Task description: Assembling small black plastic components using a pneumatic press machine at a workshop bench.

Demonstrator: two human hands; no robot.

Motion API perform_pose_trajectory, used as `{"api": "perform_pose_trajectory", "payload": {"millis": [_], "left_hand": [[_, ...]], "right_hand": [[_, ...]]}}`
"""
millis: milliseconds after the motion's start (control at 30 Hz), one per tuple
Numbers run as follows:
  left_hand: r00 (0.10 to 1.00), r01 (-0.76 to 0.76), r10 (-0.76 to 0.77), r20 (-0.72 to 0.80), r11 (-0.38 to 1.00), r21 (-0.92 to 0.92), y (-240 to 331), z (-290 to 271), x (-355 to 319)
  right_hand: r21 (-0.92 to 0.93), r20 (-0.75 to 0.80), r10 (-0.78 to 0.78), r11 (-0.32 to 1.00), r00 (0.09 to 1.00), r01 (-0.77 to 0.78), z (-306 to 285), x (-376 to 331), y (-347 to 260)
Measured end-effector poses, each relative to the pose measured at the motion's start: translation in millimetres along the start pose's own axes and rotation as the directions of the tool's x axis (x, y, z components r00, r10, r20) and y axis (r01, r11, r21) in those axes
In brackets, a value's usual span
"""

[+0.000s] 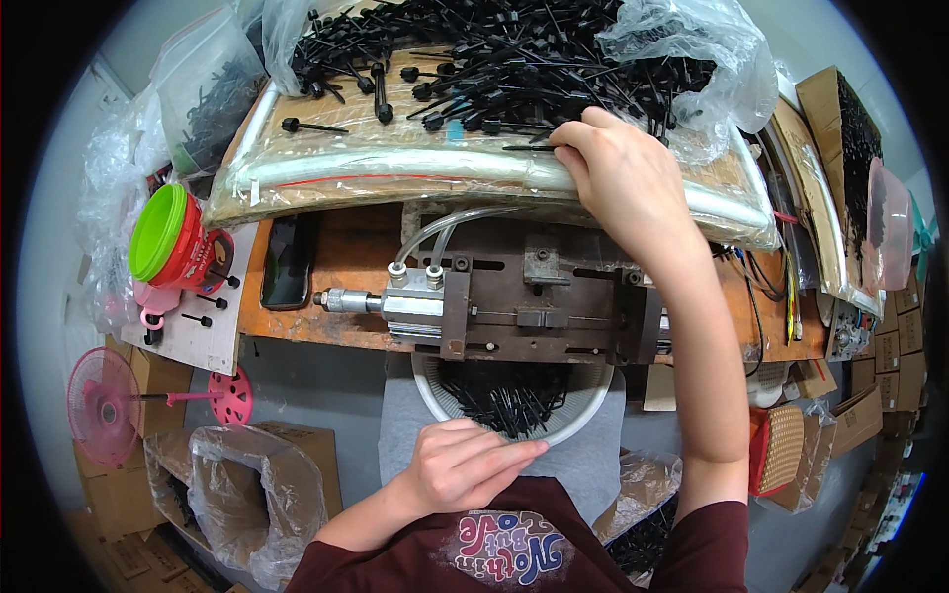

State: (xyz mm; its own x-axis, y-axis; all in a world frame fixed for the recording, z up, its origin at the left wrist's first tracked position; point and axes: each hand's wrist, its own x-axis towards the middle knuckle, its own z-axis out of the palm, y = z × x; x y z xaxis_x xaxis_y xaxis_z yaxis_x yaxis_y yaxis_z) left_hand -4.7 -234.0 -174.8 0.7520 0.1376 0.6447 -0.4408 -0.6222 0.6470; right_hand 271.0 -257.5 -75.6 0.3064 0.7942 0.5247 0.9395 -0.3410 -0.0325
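Left hand [463,463], at 6 o'clock: fingers loosely curled, empty, resting against the near rim of the white basket [593,400] of black pins. Right hand [618,170], at 1 o'clock: thumb and forefinger pinched on one thin black pin [529,148] at the near edge of the pin pile [514,59] on the plastic-wrapped board [395,168].

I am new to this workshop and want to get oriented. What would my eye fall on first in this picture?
First, the big heap of black plastic pins spilling from a clear bag at the top, where the right hand pinches one pin. Next, the metal pneumatic press on the orange bench in the middle, with a white basket of black pins beneath it and the left hand at its rim. At left stands a red cup with a green lid.
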Motion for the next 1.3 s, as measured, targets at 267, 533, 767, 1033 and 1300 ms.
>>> {"api": "perform_pose_trajectory", "payload": {"millis": [267, 533, 767, 1033, 1300], "left_hand": [[0.999, 0.037, -0.037, 0.001, 0.997, 0.070, 3, -11, 4], [0.977, 0.050, -0.003, -0.215, 0.975, 0.215, 5, -17, 38], [0.997, 0.055, -0.047, -0.063, 0.989, 0.137, 5, -18, 33], [0.998, 0.053, -0.051, -0.025, 0.992, 0.112, 9, -19, 34], [0.998, 0.044, -0.047, 0.033, 0.995, 0.092, 9, -21, 32]], "right_hand": [[0.365, -0.159, 0.090, 0.931, 0.983, -0.026, -25, -14, -17], [0.717, 0.666, 0.106, -0.363, 0.738, -0.595, -32, -102, -68], [0.724, 0.653, 0.159, -0.418, 0.741, -0.548, -20, -126, -69], [0.776, 0.616, 0.239, -0.350, 0.751, -0.525, -17, -125, -68], [0.836, 0.542, 0.334, -0.305, 0.771, -0.455, -18, -130, -78]]}}
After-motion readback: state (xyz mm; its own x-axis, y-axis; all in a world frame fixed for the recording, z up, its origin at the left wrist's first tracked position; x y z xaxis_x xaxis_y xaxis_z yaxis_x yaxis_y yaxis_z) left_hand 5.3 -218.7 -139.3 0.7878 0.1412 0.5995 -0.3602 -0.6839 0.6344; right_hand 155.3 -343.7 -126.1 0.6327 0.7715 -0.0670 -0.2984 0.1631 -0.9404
